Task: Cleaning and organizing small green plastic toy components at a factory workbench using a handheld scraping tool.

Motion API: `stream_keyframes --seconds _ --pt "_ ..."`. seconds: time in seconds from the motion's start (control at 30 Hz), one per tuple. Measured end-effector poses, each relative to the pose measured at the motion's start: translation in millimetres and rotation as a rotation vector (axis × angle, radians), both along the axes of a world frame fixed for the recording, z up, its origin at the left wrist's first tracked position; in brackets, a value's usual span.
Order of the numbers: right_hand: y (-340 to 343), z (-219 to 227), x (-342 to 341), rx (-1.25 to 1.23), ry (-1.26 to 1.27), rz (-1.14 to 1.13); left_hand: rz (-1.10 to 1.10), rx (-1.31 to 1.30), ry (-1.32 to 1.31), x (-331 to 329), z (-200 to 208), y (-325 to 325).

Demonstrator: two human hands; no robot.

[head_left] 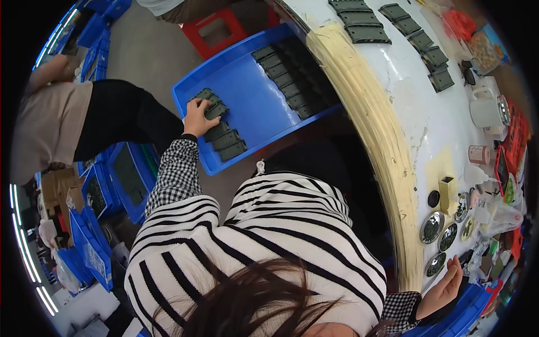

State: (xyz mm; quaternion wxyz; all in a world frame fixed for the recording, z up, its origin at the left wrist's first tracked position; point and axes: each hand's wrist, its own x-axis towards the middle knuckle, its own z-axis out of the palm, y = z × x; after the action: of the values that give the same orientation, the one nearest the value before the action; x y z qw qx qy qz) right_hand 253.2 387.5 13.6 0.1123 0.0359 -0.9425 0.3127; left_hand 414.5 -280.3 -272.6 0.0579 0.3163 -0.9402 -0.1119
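My left hand (197, 118) reaches into a blue plastic tray (250, 115), thumb and fingers closed around a dark green rectangular part (215, 110). That part belongs to a short row of similar dark green parts (229, 145) along the tray's left side. A longer row of them (283, 81) fills the tray's right side, partly in shadow. My right hand (442, 291) is held at the lower right beside the white table, fingers stretched and slightly bent, with nothing visible in them. Nearest to it are round metal dishes (435, 264) of small dark pieces.
The white table (401, 143) has a yellow-taped edge (365, 106) and more dark green parts (359, 25) at its far end. A white cup (485, 109), a bottle and plastic bags crowd its right side. Another person (53, 126) stands at left near stacked blue bins (101, 191). A red stool (213, 33) is beyond the tray.
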Motion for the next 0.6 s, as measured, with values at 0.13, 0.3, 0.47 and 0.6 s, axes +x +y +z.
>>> stream_keyframes --seconds 0.13,0.3,0.47,0.6 --pt "-4.4 5.3 5.4 0.025 0.002 0.001 -0.007 0.034 -0.026 14.1 -23.5 -15.4" --pt "-12.8 6.7 13.2 0.012 0.027 -0.026 -0.110 0.080 -0.201 11.7 -29.4 -39.4" --pt "-19.0 5.5 12.4 0.025 0.041 -0.014 -0.169 0.234 -0.454 10.6 -11.6 -59.5" --pt "-19.6 2.6 13.6 0.009 0.044 -0.003 -0.036 0.150 -0.389 -23.9 15.5 -40.9"
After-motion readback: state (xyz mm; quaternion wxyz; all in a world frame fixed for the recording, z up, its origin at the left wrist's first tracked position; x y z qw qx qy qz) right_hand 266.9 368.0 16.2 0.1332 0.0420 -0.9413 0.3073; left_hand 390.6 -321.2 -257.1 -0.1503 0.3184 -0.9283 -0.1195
